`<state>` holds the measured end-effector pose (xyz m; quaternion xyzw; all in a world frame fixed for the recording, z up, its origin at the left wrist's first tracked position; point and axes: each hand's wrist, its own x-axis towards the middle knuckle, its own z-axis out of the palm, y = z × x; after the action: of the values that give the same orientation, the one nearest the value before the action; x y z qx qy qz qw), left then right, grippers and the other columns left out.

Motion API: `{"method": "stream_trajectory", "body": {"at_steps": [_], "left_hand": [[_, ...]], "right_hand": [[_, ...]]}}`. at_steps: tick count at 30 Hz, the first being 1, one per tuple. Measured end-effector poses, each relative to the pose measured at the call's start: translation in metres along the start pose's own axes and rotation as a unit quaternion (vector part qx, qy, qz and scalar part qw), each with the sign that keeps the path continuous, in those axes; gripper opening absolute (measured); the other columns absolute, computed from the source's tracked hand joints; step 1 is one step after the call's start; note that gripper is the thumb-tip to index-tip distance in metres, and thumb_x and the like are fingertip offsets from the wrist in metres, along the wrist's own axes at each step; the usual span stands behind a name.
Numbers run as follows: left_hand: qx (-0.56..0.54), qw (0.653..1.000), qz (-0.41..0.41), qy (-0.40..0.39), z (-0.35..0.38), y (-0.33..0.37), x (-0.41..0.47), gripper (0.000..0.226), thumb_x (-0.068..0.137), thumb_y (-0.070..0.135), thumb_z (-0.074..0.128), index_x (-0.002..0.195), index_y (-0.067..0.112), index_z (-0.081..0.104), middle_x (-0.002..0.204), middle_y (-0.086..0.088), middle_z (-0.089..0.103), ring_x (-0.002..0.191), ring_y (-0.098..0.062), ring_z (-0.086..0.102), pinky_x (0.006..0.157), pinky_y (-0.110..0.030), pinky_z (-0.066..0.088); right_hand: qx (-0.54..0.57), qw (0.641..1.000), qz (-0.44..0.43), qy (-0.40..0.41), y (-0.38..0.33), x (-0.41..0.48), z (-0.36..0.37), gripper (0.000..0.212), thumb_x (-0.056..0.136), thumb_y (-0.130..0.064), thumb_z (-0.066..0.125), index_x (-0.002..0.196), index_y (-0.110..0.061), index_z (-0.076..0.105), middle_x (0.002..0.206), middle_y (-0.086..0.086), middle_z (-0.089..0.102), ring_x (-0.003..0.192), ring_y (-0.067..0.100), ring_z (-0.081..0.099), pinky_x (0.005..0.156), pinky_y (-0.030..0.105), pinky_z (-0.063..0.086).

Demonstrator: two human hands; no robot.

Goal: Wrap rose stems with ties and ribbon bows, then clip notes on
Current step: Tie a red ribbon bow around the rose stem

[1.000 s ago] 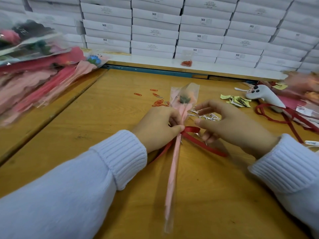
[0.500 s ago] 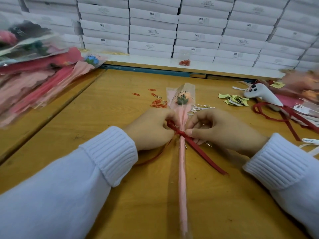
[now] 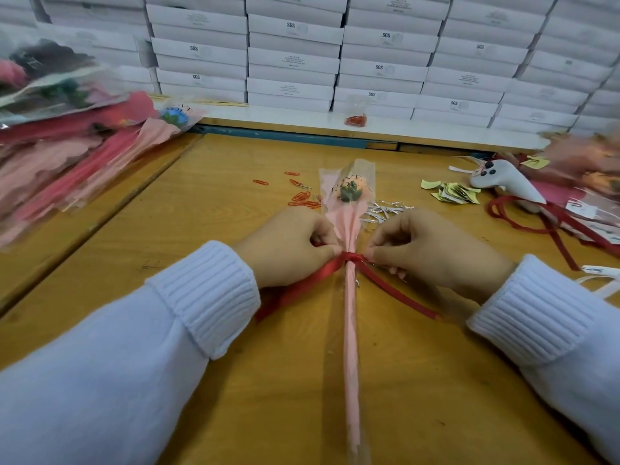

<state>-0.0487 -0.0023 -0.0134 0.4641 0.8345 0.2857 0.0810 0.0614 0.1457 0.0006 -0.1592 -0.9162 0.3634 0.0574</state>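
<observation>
1. Wooden table: yellow-brown, smooth, scuffed; filled mid & lower frame.
2. Wrapped rose: lay flat at ctr frame, bud toward top; thin pink paper stem in clear glossy sleeve, running btwn both hands.
3. Left hand & right hand: either side of stem, fingers curled tight, each pinching ribbon at the knot.
4. Red ribbon: flat satin, knotted round stem below bud; tails trailed lower left & lower right.
5. Red paper clips: small wire loops, scattered left of bud.
</observation>
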Motion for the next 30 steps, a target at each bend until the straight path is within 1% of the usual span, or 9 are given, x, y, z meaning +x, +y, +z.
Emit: {"method": "stream_trajectory", "body": {"at_steps": [5,7,9,12,16,19,22,26,30], "left_hand": [[-0.014,0.998,-0.068,-0.005,-0.001,-0.003,0.002,0.018,0.09,0.025,0.06,0.078,0.015,0.069,0.076,0.008,0.067,0.074,-0.011,0.063,0.065,-0.022,0.053],[-0.004,0.997,-0.08,-0.004,0.003,-0.004,0.003,0.018,0.09,0.026,0.059,0.081,0.014,0.069,0.081,0.002,0.068,0.076,-0.012,0.063,0.067,-0.023,0.052],[0.004,0.997,-0.08,-0.003,0.004,-0.004,0.004,0.018,0.09,0.025,0.059,0.083,0.012,0.069,0.084,-0.002,0.069,0.078,-0.014,0.063,0.07,-0.026,0.054],[-0.004,0.998,-0.062,-0.012,0.001,-0.006,0.001,0.018,0.091,0.024,0.058,0.077,0.018,0.067,0.079,0.005,0.065,0.076,-0.006,0.059,0.065,-0.018,0.047],[-0.023,0.999,-0.042,-0.01,-0.003,-0.008,-0.001,0.025,0.093,0.028,0.057,0.069,0.027,0.063,0.078,0.011,0.064,0.077,-0.004,0.058,0.066,-0.014,0.044],[-0.018,0.999,-0.03,0.013,0.0,-0.008,0.0,0.038,0.096,0.038,0.047,0.077,0.011,0.066,0.072,-0.003,0.062,0.067,-0.017,0.057,0.066,-0.029,0.047],[-0.043,0.998,-0.036,0.037,0.003,-0.008,0.001,0.052,0.096,0.047,0.041,0.079,0.003,0.063,0.063,-0.001,0.053,0.057,-0.014,0.048,0.059,-0.032,0.042],[-0.072,0.995,-0.055,0.036,0.003,-0.004,0.001,0.02,0.088,0.048,0.057,0.084,0.03,0.065,0.076,0.023,0.056,0.07,0.003,0.054,0.058,-0.016,0.041],[-0.201,0.976,-0.087,0.008,0.0,-0.003,-0.002,0.015,0.079,0.03,0.074,0.09,0.024,0.066,0.068,0.003,0.072,0.055,-0.005,0.065,0.048,-0.017,0.052]], "right_hand": [[-0.076,0.997,0.005,0.015,-0.003,0.001,0.0,0.011,0.087,-0.017,0.065,0.081,-0.012,0.073,0.07,0.005,0.067,0.056,0.007,0.052,0.054,0.018,0.044],[-0.095,0.995,-0.002,0.015,-0.003,0.001,-0.001,0.012,0.087,-0.019,0.065,0.081,-0.012,0.073,0.074,0.009,0.068,0.059,0.009,0.052,0.054,0.016,0.042],[-0.105,0.994,-0.007,0.02,-0.002,0.001,0.0,0.012,0.087,-0.018,0.065,0.081,-0.011,0.072,0.067,0.007,0.064,0.053,0.005,0.05,0.047,0.011,0.038],[-0.072,0.997,-0.004,0.028,0.003,0.003,0.003,0.013,0.087,-0.017,0.066,0.075,-0.014,0.071,0.055,-0.006,0.057,0.042,-0.001,0.046,0.041,0.009,0.035],[0.0,1.0,-0.007,0.027,0.01,0.005,0.004,0.017,0.088,-0.02,0.066,0.071,-0.02,0.069,0.055,-0.006,0.06,0.045,0.001,0.05,0.046,0.017,0.044],[0.012,0.998,-0.027,0.051,0.011,0.008,0.007,0.023,0.088,-0.029,0.065,0.067,-0.02,0.068,0.052,-0.007,0.057,0.044,0.001,0.047,0.046,0.017,0.04],[-0.001,0.996,-0.052,0.073,0.01,0.01,0.012,0.022,0.086,-0.029,0.066,0.07,-0.015,0.07,0.056,-0.006,0.058,0.048,-0.001,0.048,0.048,0.013,0.037],[-0.018,0.994,-0.07,0.077,0.009,0.01,0.019,0.022,0.084,-0.032,0.068,0.072,-0.014,0.07,0.057,-0.008,0.056,0.051,0.002,0.048,0.054,0.017,0.035],[-0.072,0.992,-0.074,0.077,0.007,0.009,0.021,0.019,0.082,-0.033,0.069,0.075,-0.015,0.069,0.067,-0.008,0.059,0.063,0.004,0.05,0.06,0.021,0.037]]}}
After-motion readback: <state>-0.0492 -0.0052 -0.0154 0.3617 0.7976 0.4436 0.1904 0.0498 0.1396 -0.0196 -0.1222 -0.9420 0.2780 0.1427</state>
